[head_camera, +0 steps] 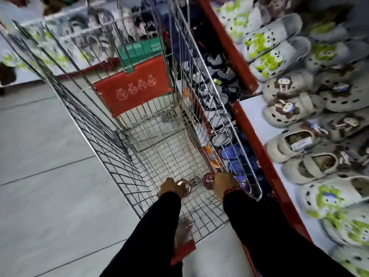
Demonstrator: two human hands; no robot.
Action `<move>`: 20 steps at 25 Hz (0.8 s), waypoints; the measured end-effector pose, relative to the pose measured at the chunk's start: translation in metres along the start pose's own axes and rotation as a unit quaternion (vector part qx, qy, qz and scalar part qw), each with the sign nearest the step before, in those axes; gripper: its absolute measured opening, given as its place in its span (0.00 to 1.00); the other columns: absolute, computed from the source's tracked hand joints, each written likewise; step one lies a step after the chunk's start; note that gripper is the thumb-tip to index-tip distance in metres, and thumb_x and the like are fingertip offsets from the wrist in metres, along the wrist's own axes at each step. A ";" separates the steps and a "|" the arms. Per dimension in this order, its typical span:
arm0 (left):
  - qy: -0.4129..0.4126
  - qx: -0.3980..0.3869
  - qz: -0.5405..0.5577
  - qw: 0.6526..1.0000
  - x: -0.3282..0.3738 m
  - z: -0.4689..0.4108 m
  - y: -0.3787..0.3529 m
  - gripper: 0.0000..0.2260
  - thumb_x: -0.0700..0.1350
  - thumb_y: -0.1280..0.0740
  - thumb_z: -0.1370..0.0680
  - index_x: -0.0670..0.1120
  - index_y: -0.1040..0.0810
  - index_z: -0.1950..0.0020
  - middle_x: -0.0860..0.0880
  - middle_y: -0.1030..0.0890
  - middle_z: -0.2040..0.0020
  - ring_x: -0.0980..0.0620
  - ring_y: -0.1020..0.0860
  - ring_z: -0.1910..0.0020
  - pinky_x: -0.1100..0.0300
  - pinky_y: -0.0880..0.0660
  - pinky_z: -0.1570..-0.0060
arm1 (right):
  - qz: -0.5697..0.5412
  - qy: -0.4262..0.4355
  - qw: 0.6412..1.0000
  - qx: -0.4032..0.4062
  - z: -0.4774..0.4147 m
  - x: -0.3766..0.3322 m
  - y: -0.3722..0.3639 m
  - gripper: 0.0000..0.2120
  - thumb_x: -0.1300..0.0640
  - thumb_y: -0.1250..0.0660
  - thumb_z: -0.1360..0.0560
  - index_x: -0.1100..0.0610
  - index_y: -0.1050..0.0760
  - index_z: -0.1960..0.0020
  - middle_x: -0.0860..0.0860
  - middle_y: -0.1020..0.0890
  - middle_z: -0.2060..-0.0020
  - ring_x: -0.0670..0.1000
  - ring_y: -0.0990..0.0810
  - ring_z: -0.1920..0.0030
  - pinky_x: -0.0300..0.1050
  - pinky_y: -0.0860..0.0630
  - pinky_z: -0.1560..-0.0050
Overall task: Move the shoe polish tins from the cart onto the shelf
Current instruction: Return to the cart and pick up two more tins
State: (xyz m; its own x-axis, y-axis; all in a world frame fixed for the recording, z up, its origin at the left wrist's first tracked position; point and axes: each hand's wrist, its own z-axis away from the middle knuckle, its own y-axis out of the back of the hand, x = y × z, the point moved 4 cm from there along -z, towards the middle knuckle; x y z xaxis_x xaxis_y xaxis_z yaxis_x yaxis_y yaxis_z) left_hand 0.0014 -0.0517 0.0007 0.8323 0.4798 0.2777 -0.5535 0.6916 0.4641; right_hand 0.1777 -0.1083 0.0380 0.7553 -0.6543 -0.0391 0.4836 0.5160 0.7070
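Inside cart, tin against right hand

We make out only upside-down, blurred lettering on the tin at five o'clock in the cart; nothing else is legible.

Cart stood left of shelf, alongside its edge. Both hands inside cart at near end: left hand on one tin, right hand on another tin.
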 end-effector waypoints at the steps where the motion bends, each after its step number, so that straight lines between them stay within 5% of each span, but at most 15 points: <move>1: 0.007 0.007 -0.011 1.000 -0.002 -0.014 -0.011 0.27 0.53 0.31 0.24 0.41 0.31 0.29 0.39 0.26 0.30 0.39 0.28 0.30 0.48 0.31 0.30 | 0.009 0.008 1.000 -0.010 -0.018 -0.001 -0.008 0.16 0.55 0.37 0.23 0.62 0.21 0.39 0.60 0.18 0.40 0.61 0.20 0.38 0.51 0.23 0.39; 6: 0.017 0.029 -0.065 0.997 -0.005 -0.046 -0.041 0.29 0.56 0.30 0.27 0.43 0.31 0.32 0.40 0.31 0.33 0.37 0.25 0.35 0.44 0.26 0.36 | -0.037 -0.030 0.999 -0.019 -0.068 0.001 -0.040 0.21 0.50 0.39 0.22 0.63 0.26 0.35 0.60 0.20 0.37 0.61 0.22 0.34 0.52 0.25 0.36; 11: -0.033 0.056 -0.043 0.997 -0.007 -0.055 -0.044 0.24 0.52 0.28 0.29 0.41 0.28 0.39 0.39 0.29 0.38 0.36 0.21 0.44 0.49 0.23 0.43 | -0.161 -0.008 0.986 -0.045 -0.091 -0.005 -0.061 0.21 0.68 0.47 0.19 0.79 0.43 0.29 0.78 0.40 0.30 0.76 0.38 0.28 0.67 0.36 0.28; 14: -0.037 0.030 -0.016 0.999 -0.011 -0.054 -0.039 0.26 0.49 0.24 0.31 0.42 0.28 0.37 0.39 0.21 0.40 0.38 0.21 0.41 0.51 0.24 0.44 | -0.154 -0.069 0.986 -0.015 -0.079 -0.006 -0.047 0.25 0.58 0.30 0.25 0.61 0.32 0.30 0.63 0.31 0.33 0.65 0.24 0.34 0.56 0.26 0.34; 19: 0.000 0.050 0.066 0.997 -0.019 -0.028 -0.021 0.19 0.51 0.31 0.24 0.44 0.21 0.36 0.38 0.17 0.41 0.41 0.20 0.39 0.56 0.25 0.43 | -0.252 -0.075 0.964 -0.032 -0.042 -0.009 -0.020 0.20 0.64 0.36 0.22 0.70 0.30 0.32 0.67 0.24 0.33 0.64 0.25 0.32 0.35 0.23 0.43; 20: -0.003 0.050 0.076 0.996 -0.019 -0.018 -0.017 0.18 0.52 0.31 0.24 0.44 0.18 0.38 0.39 0.16 0.42 0.41 0.19 0.40 0.58 0.25 0.45 | -0.265 -0.077 0.961 -0.033 -0.031 -0.006 -0.011 0.21 0.63 0.35 0.23 0.69 0.29 0.32 0.66 0.24 0.33 0.63 0.24 0.32 0.37 0.24 0.41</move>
State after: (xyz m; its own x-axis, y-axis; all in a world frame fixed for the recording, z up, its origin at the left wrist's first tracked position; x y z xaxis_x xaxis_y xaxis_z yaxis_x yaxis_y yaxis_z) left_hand -0.0056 -0.0628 -0.0276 0.7399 0.5710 0.3557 -0.6670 0.5536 0.4987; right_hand 0.1818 -0.0932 0.0084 0.3234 -0.9059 -0.2733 0.8126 0.1179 0.5707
